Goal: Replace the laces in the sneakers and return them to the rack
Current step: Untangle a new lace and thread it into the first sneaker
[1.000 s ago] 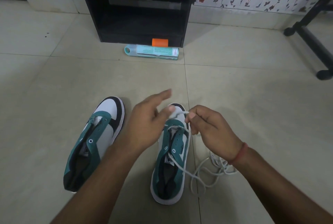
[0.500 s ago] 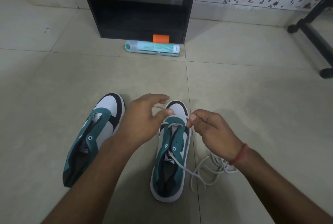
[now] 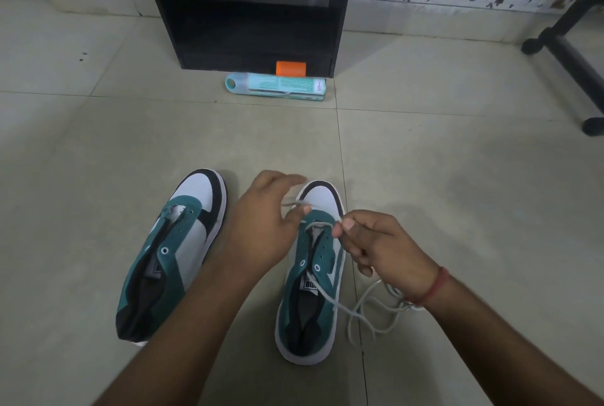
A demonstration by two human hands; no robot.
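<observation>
Two hands work a white lace (image 3: 330, 299) through the front eyelets of a green sneaker (image 3: 310, 278) lying beneath them on the floor. The left hand (image 3: 261, 226) pinches one lace end between thumb and forefinger; the right hand (image 3: 379, 247) pinches the other, loose cord trailing beside its wrist. The second sneaker (image 3: 176, 252), unlaced, waits left of the left hand. Lacing looks barely begun; next, seemingly, crossing the ends to higher eyelets.

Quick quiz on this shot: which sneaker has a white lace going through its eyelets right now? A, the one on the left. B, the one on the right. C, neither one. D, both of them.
B: the white lace crosses the front eyelets of the right sneaker, pinched by the left hand and right hand; the left sneaker shows bare eyelets.
</observation>
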